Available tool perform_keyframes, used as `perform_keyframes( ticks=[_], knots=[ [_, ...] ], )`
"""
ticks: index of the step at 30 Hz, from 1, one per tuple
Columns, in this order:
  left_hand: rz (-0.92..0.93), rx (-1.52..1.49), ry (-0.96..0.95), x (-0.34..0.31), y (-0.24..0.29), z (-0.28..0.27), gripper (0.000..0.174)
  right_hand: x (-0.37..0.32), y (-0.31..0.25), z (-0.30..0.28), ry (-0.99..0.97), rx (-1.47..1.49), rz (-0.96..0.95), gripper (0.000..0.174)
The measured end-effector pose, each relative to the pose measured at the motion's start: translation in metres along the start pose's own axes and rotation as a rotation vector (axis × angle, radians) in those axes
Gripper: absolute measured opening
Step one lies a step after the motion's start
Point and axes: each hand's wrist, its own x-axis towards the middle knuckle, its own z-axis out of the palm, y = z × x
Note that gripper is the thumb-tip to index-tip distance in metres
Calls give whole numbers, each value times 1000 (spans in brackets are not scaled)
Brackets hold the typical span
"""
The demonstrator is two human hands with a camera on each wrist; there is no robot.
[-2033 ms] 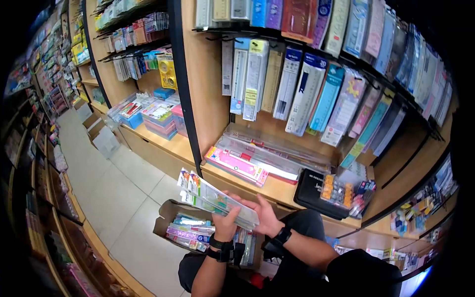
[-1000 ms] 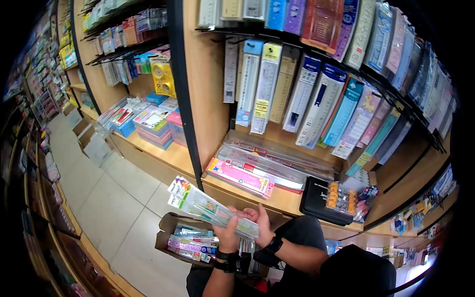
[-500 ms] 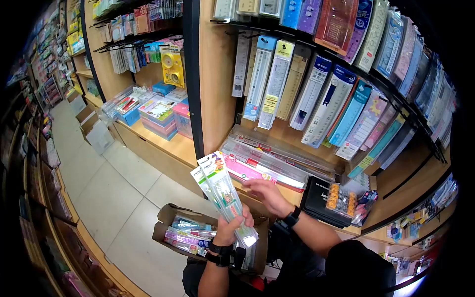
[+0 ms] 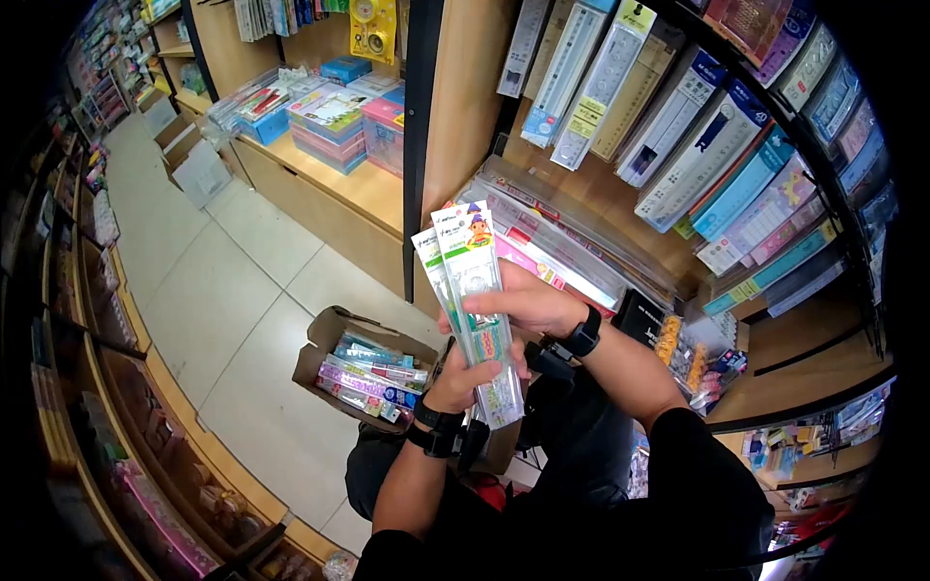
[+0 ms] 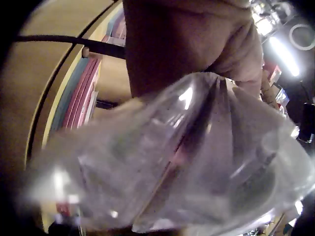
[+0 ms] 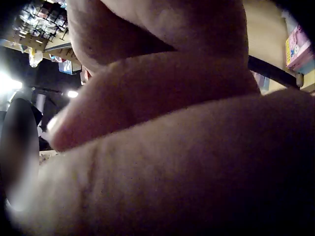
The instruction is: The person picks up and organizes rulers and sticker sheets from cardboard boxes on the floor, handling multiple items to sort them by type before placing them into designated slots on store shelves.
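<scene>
the left hand [image 4: 457, 381] has its fingers clasped on the clear packs [image 4: 487, 351] near their lower end; the right hand's [image 4: 539, 302] fingers pinch them higher up. the packs are above the person's lap, near an open cardboard box [image 4: 315, 362] on the tiled floor [image 4: 247, 300].

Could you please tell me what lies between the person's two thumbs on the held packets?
In the head view, a stretch of the front clear packet, with a multicoloured pattern, lies between the right thumb and the left thumb.
</scene>
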Motion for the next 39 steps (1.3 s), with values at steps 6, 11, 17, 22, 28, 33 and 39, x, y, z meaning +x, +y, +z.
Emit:
perform_keyframes(
  ticks=[6, 11, 17, 22, 28, 33, 39],
  knots=[
    [35, 180, 196, 2, -4, -10, 55, 4, -4, -6, 97, -74, -11, 38],
    [370, 978, 494, 19, 2, 1, 72, 13, -4, -10, 427, -385, -266, 34],
    [313, 1264, 961, 39, 1, 13, 71, 35, 12, -5, 527, -480, -426, 40],
    [255, 1230, 966, 47, 0, -1, 47, 36, -2, -18, 386, -464, -330, 44],
    [132, 1051, 742, 42, 21, 6, 40, 37, -1, -38, 110, -174, -251, 74],
    [100, 866, 632, 34, 33, -6, 37, 42, 10, -36, 69, 149, -230, 67],
    [81, 840, 625, 27, 42, -14, 38, 50, 18, -48, 228, -83, -119, 51]
  ],
)
